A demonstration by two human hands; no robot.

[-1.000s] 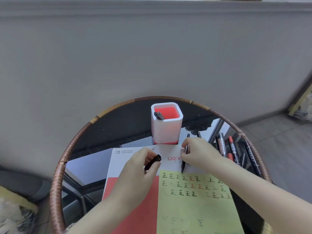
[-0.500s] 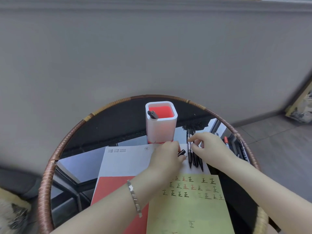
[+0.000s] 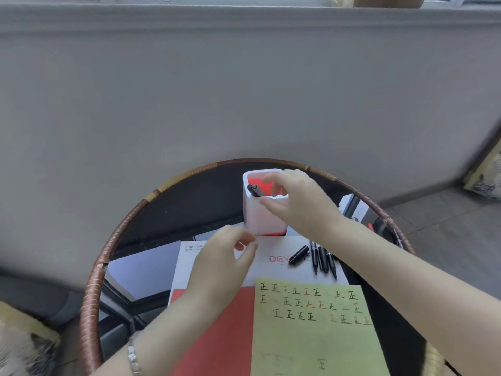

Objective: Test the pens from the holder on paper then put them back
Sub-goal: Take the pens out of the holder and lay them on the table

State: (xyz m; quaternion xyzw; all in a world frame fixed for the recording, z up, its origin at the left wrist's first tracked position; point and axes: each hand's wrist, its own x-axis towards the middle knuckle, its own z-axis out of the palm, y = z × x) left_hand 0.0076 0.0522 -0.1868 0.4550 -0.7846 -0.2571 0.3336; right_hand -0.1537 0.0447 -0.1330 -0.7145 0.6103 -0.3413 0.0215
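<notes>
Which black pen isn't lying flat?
The pen leaning in the white holder's left corner, beside the right hand. The other pens lie flat, side by side, on the white sheet.

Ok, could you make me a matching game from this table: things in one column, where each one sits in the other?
Things: 1 loose black cap; 2 dark pen; 3 three black pens; 4 right hand.
Places: a in the white holder; b at the holder's rim; c on the red lettering; d side by side, right of the cap.
Pairs: 1-c; 2-a; 3-d; 4-b.
</notes>
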